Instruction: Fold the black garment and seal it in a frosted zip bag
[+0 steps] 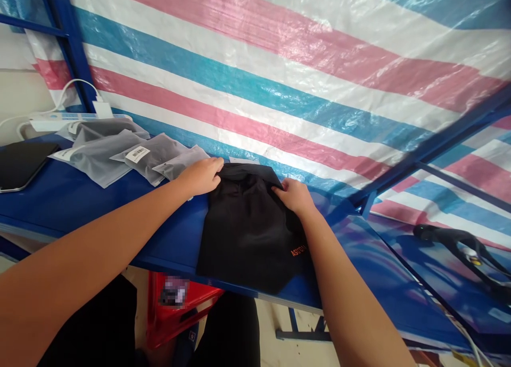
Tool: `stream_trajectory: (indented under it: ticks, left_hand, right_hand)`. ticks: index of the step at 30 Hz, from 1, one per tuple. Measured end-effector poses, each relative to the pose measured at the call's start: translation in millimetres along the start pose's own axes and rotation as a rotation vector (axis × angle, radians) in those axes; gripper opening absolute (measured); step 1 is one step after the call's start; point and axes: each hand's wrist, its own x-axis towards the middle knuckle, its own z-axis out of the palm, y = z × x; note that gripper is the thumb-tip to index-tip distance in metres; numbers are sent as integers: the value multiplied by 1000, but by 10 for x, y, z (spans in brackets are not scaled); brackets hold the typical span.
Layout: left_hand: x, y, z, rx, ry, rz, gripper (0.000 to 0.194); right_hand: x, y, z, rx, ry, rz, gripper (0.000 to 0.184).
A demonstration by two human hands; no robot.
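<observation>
A black cloth piece (247, 234) with small orange lettering lies spread on the blue table, its far edge folded over towards me. At the fold's left corner my left hand (204, 176) is closed, pinching the cloth. My right hand (294, 195) grips the right side of the same fold between thumb and fingers. The kind of cloth article is not plain from here. Just left of my left hand are several frosted plastic bags (159, 154) with dark contents, some bearing white barcode labels.
A black tablet-like object (24, 164) lies at the far left, near a white power strip (59, 123) with a plugged-in charger. Striped plastic sheeting (255, 79) hangs behind the blue table (175, 239). A red stool (159, 319) stands below. A black object (451, 239) lies right.
</observation>
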Motion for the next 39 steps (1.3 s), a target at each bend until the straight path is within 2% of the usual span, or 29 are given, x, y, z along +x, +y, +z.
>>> stream_trajectory:
  ticks: [8, 15, 18, 21, 24, 27, 29, 35, 39]
  left_hand:
    - [-25, -74, -96, -2, -172, 50, 14]
    - [-42, 20, -113, 39, -19, 1, 8]
    - [-25, 44, -104, 58, 75, -37, 15]
    - [-10, 45, -100, 67, 141, -70, 15]
    - [-15, 51, -95, 43, 65, -110, 15]
    - [-36, 66, -71, 2, -118, -112, 26]
    - [-47, 73, -47, -22, -184, -112, 34]
    - [-55, 77, 15, -61, -158, -184, 44]
    - [-59, 110, 23, -73, -182, -213, 41]
  right_hand:
    - [-8, 10, 20, 13, -72, -4, 26]
    - [-7, 90, -45, 173, -111, 93, 28]
    - [9, 87, -68, 233, -49, 111, 23]
    - [22, 72, -97, 240, 74, 107, 18]
    - [26, 85, -99, 237, 110, 106, 20]
    - [23, 131, -51, 192, -62, 63, 29]
    - [21, 159, -11, 194, -168, 41, 33]
    - [5, 122, 3, 333, -239, 28, 25]
    - [-17, 68, -43, 476, -238, 65, 22]
